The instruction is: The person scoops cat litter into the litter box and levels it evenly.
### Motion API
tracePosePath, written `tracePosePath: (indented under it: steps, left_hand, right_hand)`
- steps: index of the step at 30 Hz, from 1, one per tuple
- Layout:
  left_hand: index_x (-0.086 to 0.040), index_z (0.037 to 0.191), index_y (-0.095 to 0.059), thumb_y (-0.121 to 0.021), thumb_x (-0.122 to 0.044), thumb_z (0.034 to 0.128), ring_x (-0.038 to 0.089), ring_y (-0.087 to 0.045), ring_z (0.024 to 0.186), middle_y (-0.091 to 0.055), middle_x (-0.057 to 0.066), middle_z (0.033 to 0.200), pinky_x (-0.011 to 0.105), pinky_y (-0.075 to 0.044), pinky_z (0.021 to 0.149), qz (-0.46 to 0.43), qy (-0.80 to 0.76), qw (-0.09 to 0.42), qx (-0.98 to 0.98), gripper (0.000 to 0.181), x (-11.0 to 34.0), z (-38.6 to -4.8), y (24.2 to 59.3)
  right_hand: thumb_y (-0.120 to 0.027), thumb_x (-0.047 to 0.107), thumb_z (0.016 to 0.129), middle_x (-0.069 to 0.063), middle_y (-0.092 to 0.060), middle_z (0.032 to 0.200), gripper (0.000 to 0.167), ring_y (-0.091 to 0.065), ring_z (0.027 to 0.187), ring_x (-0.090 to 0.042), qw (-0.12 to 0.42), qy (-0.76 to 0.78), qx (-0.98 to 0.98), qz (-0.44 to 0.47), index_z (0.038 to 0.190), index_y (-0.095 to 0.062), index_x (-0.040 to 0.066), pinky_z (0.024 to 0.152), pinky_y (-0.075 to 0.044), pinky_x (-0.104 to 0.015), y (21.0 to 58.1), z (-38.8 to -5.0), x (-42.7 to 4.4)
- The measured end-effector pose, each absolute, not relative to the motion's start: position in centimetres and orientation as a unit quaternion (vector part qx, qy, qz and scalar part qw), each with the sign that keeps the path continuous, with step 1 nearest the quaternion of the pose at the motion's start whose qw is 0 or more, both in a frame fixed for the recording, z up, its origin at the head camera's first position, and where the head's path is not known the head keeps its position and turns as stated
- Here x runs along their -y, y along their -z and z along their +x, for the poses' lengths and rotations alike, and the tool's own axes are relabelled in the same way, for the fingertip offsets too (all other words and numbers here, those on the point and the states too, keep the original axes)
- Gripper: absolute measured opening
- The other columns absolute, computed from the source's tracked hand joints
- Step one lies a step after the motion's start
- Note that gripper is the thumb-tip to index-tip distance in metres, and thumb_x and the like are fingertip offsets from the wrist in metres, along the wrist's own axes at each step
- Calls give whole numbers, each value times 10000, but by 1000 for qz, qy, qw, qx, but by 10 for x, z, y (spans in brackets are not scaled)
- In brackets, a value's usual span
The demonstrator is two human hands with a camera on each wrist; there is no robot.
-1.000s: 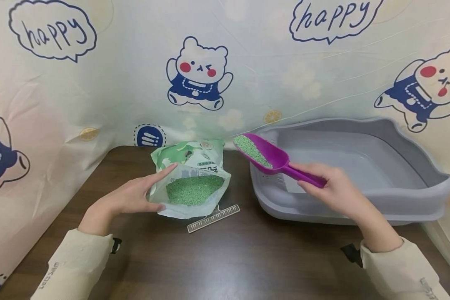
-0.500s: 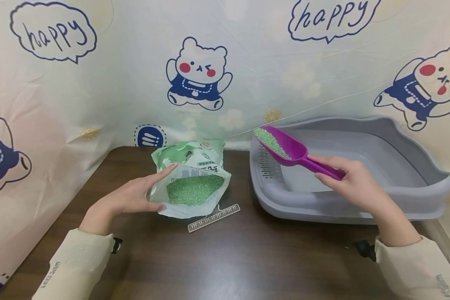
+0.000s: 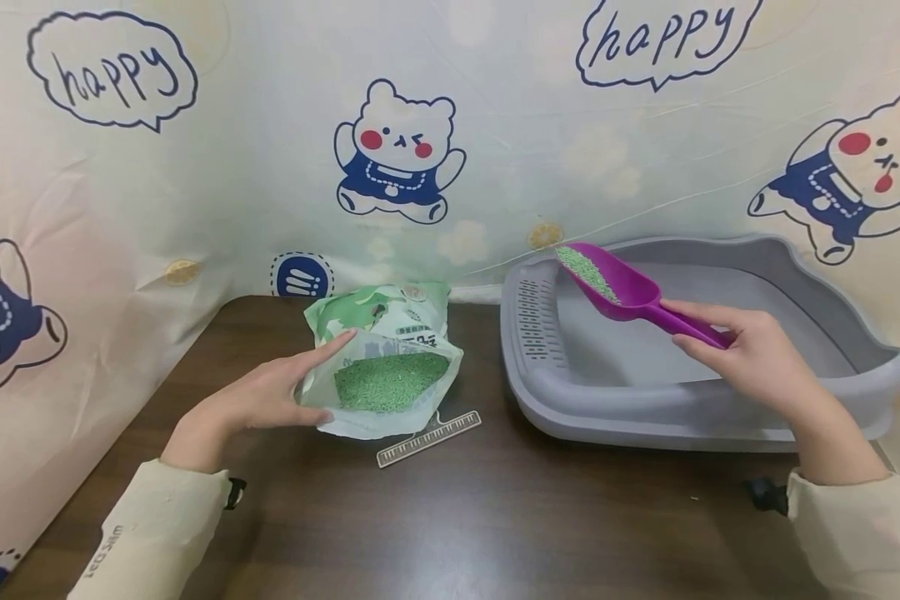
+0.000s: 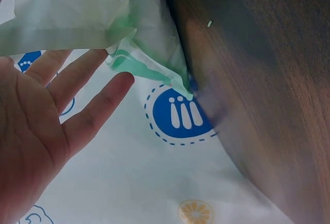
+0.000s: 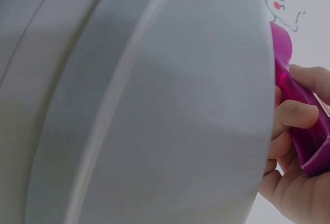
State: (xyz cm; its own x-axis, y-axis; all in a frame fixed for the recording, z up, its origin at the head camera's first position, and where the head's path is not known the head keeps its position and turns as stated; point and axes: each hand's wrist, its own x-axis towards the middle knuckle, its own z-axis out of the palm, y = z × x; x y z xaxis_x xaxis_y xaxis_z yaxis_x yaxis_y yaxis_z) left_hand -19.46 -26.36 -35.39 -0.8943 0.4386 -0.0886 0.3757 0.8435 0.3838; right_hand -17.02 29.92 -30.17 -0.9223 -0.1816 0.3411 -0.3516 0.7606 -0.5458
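Observation:
My right hand (image 3: pixel 757 354) grips the handle of a purple scoop (image 3: pixel 633 287), its fingers curled round it in the right wrist view. Small green pellets lie heaped in the scoop, which hangs over the grey litter box (image 3: pixel 690 408). At the left, an opened green-and-white bag (image 3: pixel 378 425) stands on the table with its mouth spread wide and more green pellets (image 3: pixel 390 382) inside. My left hand (image 3: pixel 262 396) touches the bag's left side, thumb at the lower rim and index finger at the upper. In the left wrist view, the other fingers (image 4: pixel 85 118) are straight and spread.
A clear sealing clip (image 3: pixel 429 439) lies on the brown table (image 3: pixel 495 525) in front of the bag. A cloth (image 3: pixel 510 150) printed with cartoon bears hangs behind. The grey wall (image 5: pixel 170 95) of the litter box fills much of the right wrist view.
My right hand has carried the loaded scoop rightwards, from between the bag and the litter box to above the box. My left hand and the bag have stayed in place.

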Motion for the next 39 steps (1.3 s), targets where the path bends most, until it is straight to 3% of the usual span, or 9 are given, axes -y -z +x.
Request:
tracePosePath:
  steps: [6, 11, 15, 28, 39]
  left_hand:
    - [-493, 1561, -120, -812, -385, 791, 370, -561, 1256, -498, 181, 1487, 596, -465, 984, 211, -182, 89, -956, 1040, 263, -194, 354]
    - [-488, 1563, -121, -812, -374, 791, 371, -567, 1242, -501, 187, 1482, 598, -473, 972, 208, -183, 91, -957, 1042, 263, -194, 354]
    - [-487, 1563, -124, -813, -371, 790, 362, -571, 1234, -508, 183, 1476, 592, -475, 968, 207, -183, 90, -957, 1042, 263, -194, 354]
    - [-483, 1564, -127, -812, -354, 797, 369, -558, 1256, -476, 173, 1508, 598, -467, 982, 209, -188, 91, -955, 1036, 264, -194, 355]
    - [-466, 1569, -141, -820, -359, 792, 363, -580, 1221, -516, 191, 1468, 588, -482, 958, 214, -186, 84, -955, 1038, 265, -193, 356]
  right_hand:
    - [-766, 235, 877, 119, -650, 824, 479, -426, 480, -159, 122, -296, 941, 110, 1330, -647, 135, 417, -330, -294, 302, -171, -321]
    - [-751, 272, 890, -138, -688, 934, 490, -420, 510, -178, 108, -269, 954, 72, 1345, -634, 133, 432, -331, -303, 300, -173, -334]
    - [-743, 258, 897, -224, -679, 983, 482, -414, 513, -159, 106, -257, 958, 69, 1333, -633, 84, 436, -325, -299, 301, -176, -343]
    - [-738, 261, 900, -126, -632, 825, 469, -430, 577, -135, 78, -223, 969, 70, 1306, -645, 47, 473, -340, -285, 303, -192, -359]
    - [-731, 217, 902, -40, -602, 692, 458, -412, 508, -133, 27, -199, 976, 85, 1317, -635, 48, 457, -330, -283, 301, -208, -366]
